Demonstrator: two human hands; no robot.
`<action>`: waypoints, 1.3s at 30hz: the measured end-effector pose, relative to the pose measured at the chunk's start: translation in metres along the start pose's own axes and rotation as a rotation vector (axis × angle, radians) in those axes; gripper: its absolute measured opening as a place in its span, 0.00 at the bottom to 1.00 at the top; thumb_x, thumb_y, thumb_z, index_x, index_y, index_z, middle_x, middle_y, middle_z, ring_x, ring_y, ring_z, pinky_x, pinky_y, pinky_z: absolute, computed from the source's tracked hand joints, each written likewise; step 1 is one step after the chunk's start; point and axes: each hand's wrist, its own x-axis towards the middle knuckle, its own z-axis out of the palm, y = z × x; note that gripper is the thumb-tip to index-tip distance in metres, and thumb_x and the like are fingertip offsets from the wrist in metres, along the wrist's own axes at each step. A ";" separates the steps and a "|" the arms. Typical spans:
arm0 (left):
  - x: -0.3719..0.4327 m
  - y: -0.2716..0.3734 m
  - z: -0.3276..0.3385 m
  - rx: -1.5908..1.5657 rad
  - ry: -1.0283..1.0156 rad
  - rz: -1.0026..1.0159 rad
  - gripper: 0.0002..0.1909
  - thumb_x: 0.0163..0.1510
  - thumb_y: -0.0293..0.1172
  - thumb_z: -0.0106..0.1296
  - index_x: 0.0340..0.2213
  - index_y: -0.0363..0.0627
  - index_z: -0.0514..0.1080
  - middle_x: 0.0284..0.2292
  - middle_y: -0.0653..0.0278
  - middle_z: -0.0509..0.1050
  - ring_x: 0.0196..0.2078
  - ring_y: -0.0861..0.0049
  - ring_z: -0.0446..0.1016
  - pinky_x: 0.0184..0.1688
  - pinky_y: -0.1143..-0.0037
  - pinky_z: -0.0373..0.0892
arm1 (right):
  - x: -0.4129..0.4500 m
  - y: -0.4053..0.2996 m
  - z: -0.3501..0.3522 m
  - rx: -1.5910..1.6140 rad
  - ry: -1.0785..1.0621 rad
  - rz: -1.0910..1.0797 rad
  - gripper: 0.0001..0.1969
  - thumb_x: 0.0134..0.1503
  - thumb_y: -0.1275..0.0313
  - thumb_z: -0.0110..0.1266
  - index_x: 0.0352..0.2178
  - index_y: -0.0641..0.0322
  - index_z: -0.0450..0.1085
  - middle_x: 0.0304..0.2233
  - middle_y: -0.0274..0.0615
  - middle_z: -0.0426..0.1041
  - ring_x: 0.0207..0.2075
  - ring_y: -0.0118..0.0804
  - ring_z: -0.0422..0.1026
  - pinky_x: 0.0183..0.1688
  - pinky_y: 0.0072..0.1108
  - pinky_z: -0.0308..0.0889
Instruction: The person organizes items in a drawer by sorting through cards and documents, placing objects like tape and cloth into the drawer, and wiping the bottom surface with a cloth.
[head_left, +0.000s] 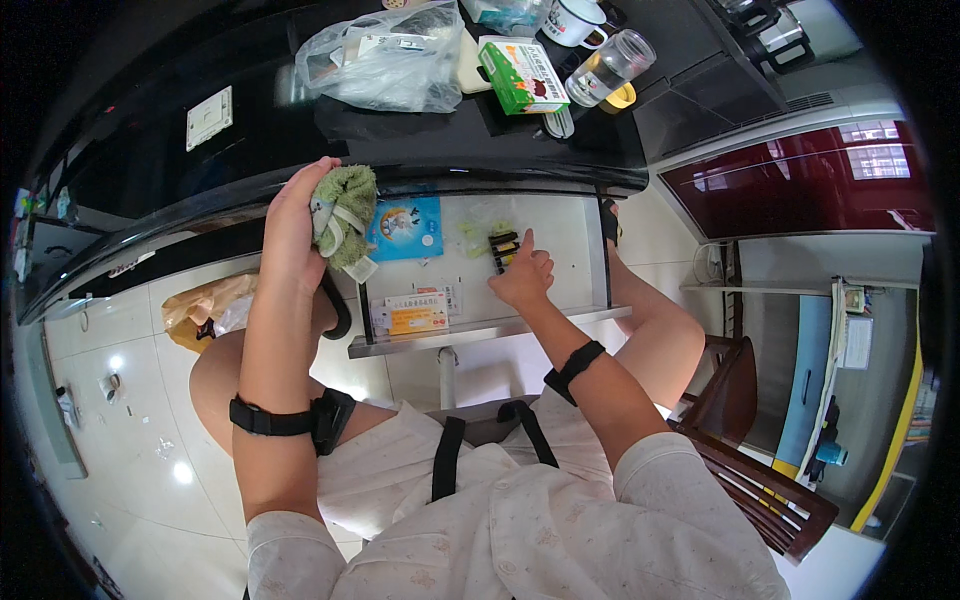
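My left hand (300, 217) holds a bundled green plush cloth (346, 214) with a pale strap and a white tag, at the left end of an open white drawer (559, 289). Inside the drawer, my right hand (525, 270) is beside a pack of batteries (504, 249), thumb raised; whether its fingers touch the pack is hard to tell. A clear plastic bag with light-green pieces (474, 234) lies behind the batteries. To the left lies a blue packet (409, 229), and at the drawer's front left an orange and white box (418, 313).
On the black tabletop (262, 157) are a clear plastic bag (390, 67), a green box (523, 75), a glass jar (610, 69), an enamel mug (574, 22) and a white card-like piece (210, 118). A brown bag (210, 307) sits on the floor; a wooden chair (739, 450) stands right.
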 end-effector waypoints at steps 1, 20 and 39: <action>0.002 -0.001 0.000 0.006 0.006 -0.001 0.12 0.54 0.34 0.54 0.36 0.39 0.73 0.34 0.62 0.75 0.36 0.74 0.75 0.40 0.75 0.70 | 0.001 0.005 0.003 0.001 0.002 0.003 0.57 0.35 0.65 0.63 0.63 0.58 0.36 0.50 0.57 0.55 0.51 0.54 0.57 0.54 0.42 0.53; 0.007 -0.009 0.001 0.030 -0.005 -0.011 0.10 0.55 0.33 0.52 0.35 0.40 0.72 0.33 0.64 0.75 0.36 0.75 0.74 0.40 0.76 0.70 | -0.007 0.046 -0.131 0.162 0.107 -0.482 0.49 0.33 0.73 0.65 0.58 0.62 0.48 0.47 0.57 0.61 0.49 0.57 0.61 0.54 0.38 0.59; 0.014 -0.024 0.002 0.159 -0.112 0.001 0.11 0.56 0.36 0.50 0.37 0.42 0.73 0.34 0.64 0.75 0.37 0.76 0.74 0.40 0.77 0.70 | 0.158 0.071 -0.202 -0.111 0.574 -0.769 0.39 0.35 0.79 0.60 0.54 0.60 0.60 0.55 0.51 0.62 0.57 0.51 0.61 0.58 0.31 0.57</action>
